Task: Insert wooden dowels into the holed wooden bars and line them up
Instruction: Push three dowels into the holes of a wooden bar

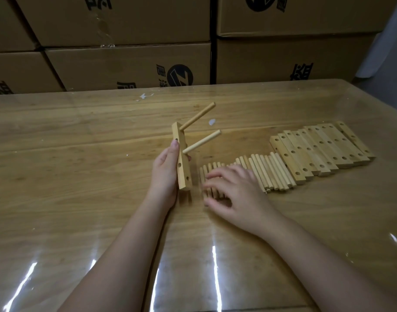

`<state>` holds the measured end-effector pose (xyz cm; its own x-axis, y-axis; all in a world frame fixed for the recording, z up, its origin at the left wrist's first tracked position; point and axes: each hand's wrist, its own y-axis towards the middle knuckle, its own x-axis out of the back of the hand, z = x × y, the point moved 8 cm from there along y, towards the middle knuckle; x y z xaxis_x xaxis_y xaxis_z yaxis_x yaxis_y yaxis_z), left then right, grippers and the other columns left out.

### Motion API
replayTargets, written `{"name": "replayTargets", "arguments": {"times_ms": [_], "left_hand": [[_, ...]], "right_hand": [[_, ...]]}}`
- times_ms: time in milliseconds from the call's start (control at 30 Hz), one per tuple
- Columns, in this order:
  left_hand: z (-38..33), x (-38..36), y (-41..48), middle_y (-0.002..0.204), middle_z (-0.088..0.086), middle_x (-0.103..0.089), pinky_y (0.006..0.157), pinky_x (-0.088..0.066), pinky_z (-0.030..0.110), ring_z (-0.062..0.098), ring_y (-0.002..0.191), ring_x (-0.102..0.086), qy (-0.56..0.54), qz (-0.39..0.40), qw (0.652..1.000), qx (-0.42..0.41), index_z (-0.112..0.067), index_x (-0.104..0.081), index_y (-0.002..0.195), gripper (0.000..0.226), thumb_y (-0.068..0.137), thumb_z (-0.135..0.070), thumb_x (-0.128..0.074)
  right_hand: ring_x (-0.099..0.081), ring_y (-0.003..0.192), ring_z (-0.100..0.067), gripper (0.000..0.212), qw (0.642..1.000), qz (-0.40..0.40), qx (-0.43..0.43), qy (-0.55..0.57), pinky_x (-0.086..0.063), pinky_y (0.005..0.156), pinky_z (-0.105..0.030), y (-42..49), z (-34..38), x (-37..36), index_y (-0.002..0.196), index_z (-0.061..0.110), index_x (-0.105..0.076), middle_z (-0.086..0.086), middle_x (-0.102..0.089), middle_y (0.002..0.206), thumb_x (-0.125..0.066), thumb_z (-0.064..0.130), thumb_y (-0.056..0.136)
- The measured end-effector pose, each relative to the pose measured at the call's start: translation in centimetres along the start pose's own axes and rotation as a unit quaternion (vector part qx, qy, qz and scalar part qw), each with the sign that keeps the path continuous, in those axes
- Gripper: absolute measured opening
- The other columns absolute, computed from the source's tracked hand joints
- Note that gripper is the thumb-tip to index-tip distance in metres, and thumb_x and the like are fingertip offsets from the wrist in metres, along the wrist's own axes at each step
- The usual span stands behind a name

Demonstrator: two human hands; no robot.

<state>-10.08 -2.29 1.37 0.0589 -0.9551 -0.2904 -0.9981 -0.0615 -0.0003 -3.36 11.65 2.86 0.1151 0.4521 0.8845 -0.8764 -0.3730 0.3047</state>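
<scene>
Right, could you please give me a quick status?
Left hand grips bar, two dowels in. Right hand rests on loose dowels. Nothing in the way.

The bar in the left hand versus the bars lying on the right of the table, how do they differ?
The held bar stands nearly upright, gripped by the left hand; the flat bars lie side by side on the table. The held bar carries two dowels in its upper holes; the flat bars' visible holes are empty. Both are pale wood with a row of holes.
</scene>
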Motion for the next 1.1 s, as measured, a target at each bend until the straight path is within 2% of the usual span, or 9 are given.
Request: {"name": "replayTargets", "arguments": {"times_ms": [67,133,267,400,533,633,833,1000,1100], "left_hand": [[0.1,0.1,0.1,0.05,-0.003,-0.056,0.041,-0.041,0.016,0.007,0.041,-0.051,-0.011,-0.001,1.0,0.002,-0.012,-0.064,0.069,0.04,0.096,-0.037,-0.051],[0.2,0.0,0.2,0.053,-0.001,-0.058,0.042,-0.041,0.016,0.007,0.042,-0.051,-0.018,0.004,1.0,0.0,-0.013,-0.065,0.069,0.038,0.096,-0.037,-0.052],[0.3,0.0,0.2,0.058,0.0,-0.061,0.044,-0.044,0.019,0.008,0.046,-0.053,-0.021,0.004,1.0,-0.002,-0.015,-0.069,0.074,0.035,0.095,-0.037,-0.053],[0.3,0.1,0.2,0.059,0.001,-0.06,0.044,-0.043,0.02,0.009,0.046,-0.052,-0.014,0.001,1.0,0.0,-0.019,-0.072,0.07,0.036,0.093,-0.04,-0.055],[0.4,0.0,0.2,0.061,0.001,-0.062,0.046,-0.045,0.021,0.009,0.049,-0.055,-0.011,0.02,1.0,0.0,-0.02,-0.073,0.072,0.034,0.091,-0.044,-0.056],[0.4,0.1,0.2,0.061,0.0,-0.063,0.047,-0.046,0.02,0.008,0.049,-0.056,-0.006,0.022,1.0,0.002,-0.02,-0.073,0.072,0.035,0.092,-0.042,-0.055],[0.2,0.1,0.2,0.058,-0.001,-0.06,0.045,-0.044,0.018,0.007,0.047,-0.053,-0.006,0.009,1.0,-0.003,-0.023,-0.072,0.065,0.037,0.092,-0.042,-0.055],[0.1,0.2,0.1,0.057,-0.003,-0.062,0.044,-0.044,0.017,0.006,0.045,-0.054,-0.031,0.008,0.999,-0.005,-0.023,-0.071,0.061,0.041,0.094,-0.039,-0.053],[0.1,0.0,0.1,0.058,-0.002,-0.061,0.044,-0.044,0.018,0.007,0.046,-0.054,-0.025,0.016,1.0,0.004,-0.023,-0.07,0.06,0.042,0.094,-0.04,-0.053]], "right_hand": [[-0.026,0.124,-0.004,0.037,0.998,0.038,0.028,-0.031,-0.011,0.103,-0.029,0.0,0.4,-0.9,0.119,0.042,-0.053,0.022,-0.043,0.13,-0.045,0.054,0.085],[-0.025,0.126,-0.003,0.036,0.998,0.039,0.03,-0.026,-0.006,0.104,-0.027,0.0,0.3,-0.9,0.119,0.043,-0.054,0.024,-0.043,0.131,-0.047,0.053,0.085],[-0.029,0.129,-0.006,0.026,0.997,0.043,0.055,-0.027,-0.009,0.112,-0.038,0.0,0.9,-1.1,0.11,0.041,-0.06,0.025,-0.048,0.131,-0.048,0.046,0.087],[-0.043,0.119,-0.005,0.018,0.996,0.016,0.079,-0.025,-0.009,0.113,-0.044,-0.4,1.9,-0.8,0.1,0.035,-0.066,0.021,-0.06,0.114,-0.054,0.031,0.087],[-0.048,0.104,-0.009,0.02,0.996,-0.035,0.067,-0.056,-0.019,0.108,-0.041,-0.4,1.9,0.2,0.103,0.032,-0.064,0.015,-0.058,0.103,-0.056,0.029,0.084],[-0.047,0.104,-0.011,0.026,0.997,-0.005,0.045,-0.068,-0.017,0.105,-0.037,-0.2,1.7,0.0,0.108,0.032,-0.064,0.016,-0.057,0.108,-0.055,0.04,0.085],[-0.049,0.106,-0.009,0.024,0.996,-0.011,0.061,-0.063,-0.014,0.107,-0.035,-0.1,1.9,-0.1,0.104,0.03,-0.066,0.018,-0.061,0.109,-0.054,0.023,0.085],[-0.042,0.098,-0.009,0.032,0.996,0.031,0.048,-0.071,-0.029,0.091,-0.032,0.0,1.9,-0.8,0.11,0.033,-0.059,0.015,-0.055,0.102,-0.043,0.048,0.087],[-0.039,0.096,-0.009,0.034,0.993,0.058,0.054,-0.082,-0.035,0.086,-0.03,0.0,2.3,-1.5,0.111,0.031,-0.057,0.011,-0.051,0.104,-0.046,0.051,0.086]]}}
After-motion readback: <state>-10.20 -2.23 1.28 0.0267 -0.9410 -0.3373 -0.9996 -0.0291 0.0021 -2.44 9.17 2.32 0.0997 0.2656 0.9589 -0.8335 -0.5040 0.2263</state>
